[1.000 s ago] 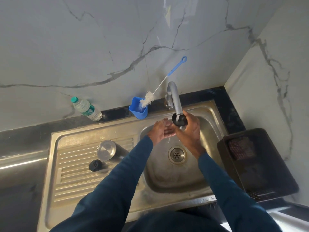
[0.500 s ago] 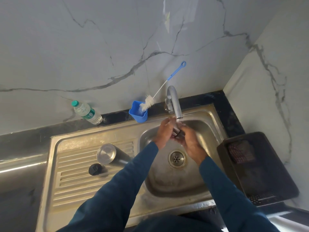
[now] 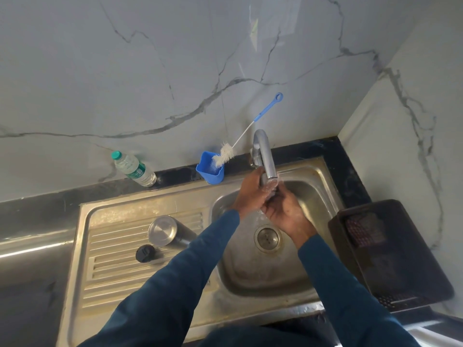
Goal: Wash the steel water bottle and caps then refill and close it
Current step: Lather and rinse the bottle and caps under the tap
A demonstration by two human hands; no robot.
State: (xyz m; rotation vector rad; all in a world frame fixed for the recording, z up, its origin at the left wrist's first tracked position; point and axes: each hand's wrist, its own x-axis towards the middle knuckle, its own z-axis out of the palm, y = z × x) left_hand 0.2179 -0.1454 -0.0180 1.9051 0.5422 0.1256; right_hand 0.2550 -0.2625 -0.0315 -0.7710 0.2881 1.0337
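The steel water bottle (image 3: 162, 230) stands mouth down on the drainboard, left of the basin. A small black cap (image 3: 144, 253) lies in front of it. Under the tap (image 3: 265, 156), water runs over both my hands. My right hand (image 3: 285, 211) holds a dark cap (image 3: 272, 194) that is almost hidden between the palms. My left hand (image 3: 248, 194) closes round it from the left, with its fingers curled up by the spout.
A blue cup (image 3: 210, 172) with a bottle brush (image 3: 226, 154) leans on the wall behind the steel sink (image 3: 250, 276). A clear plastic bottle (image 3: 132, 169) stands at the back left. A dark basket (image 3: 390, 259) sits on the counter to the right.
Both hands have closed together round the cap and risen right under the spout, so the cap that showed plainly a second ago is now mostly covered. Bottle and small cap have stayed put.
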